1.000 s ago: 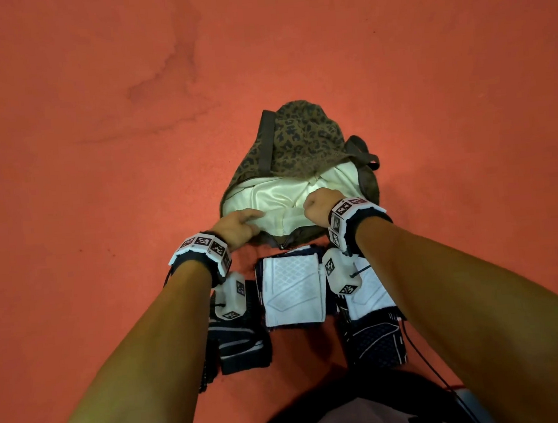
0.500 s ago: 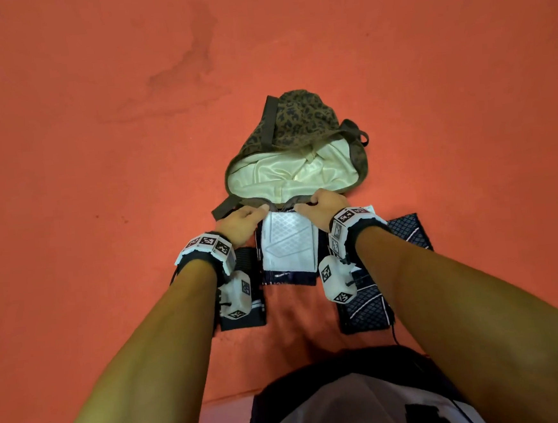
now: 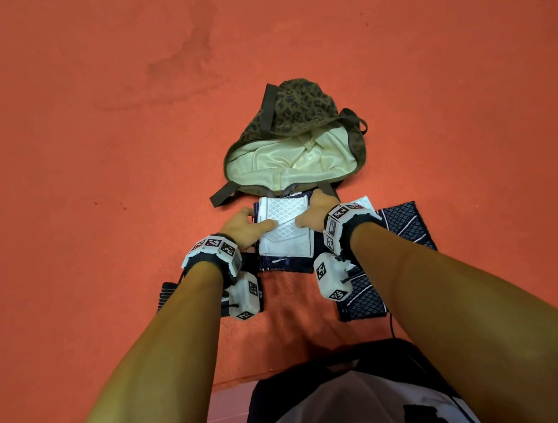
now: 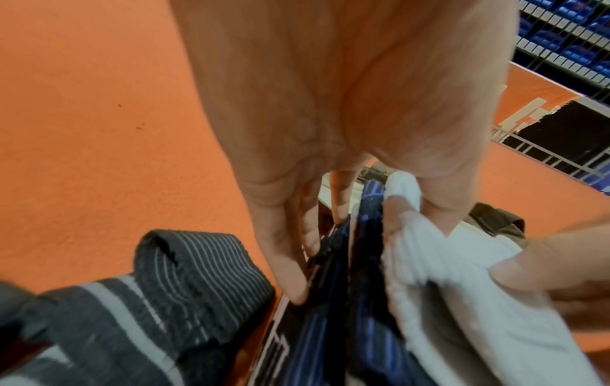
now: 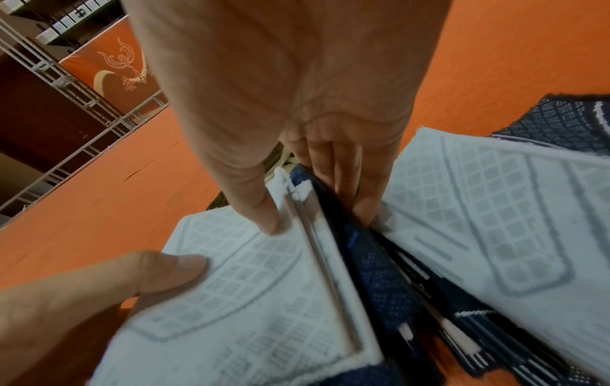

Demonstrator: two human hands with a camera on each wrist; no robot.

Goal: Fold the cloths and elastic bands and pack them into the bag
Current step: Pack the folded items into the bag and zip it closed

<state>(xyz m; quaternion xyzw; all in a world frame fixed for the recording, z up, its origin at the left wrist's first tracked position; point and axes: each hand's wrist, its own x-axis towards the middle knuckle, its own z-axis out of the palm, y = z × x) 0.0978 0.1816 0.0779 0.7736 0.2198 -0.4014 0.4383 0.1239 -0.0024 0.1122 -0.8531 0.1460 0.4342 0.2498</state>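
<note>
Between both hands' [image 3: 244, 229] [image 3: 317, 210] grip lies the folded cloth stack [image 3: 283, 226].

The place looks like an indoor sports arena or stadium. A wide orange-red floor [image 3: 102, 191] with a rubbery, track-like surface fills the head view. The left wrist view shows tiers of blue seats [image 4: 567, 31] behind netting, a white metal railing [image 4: 541, 154] and an orange banner [image 4: 531, 96]; the right wrist view shows another railing [image 5: 82, 104].
</note>
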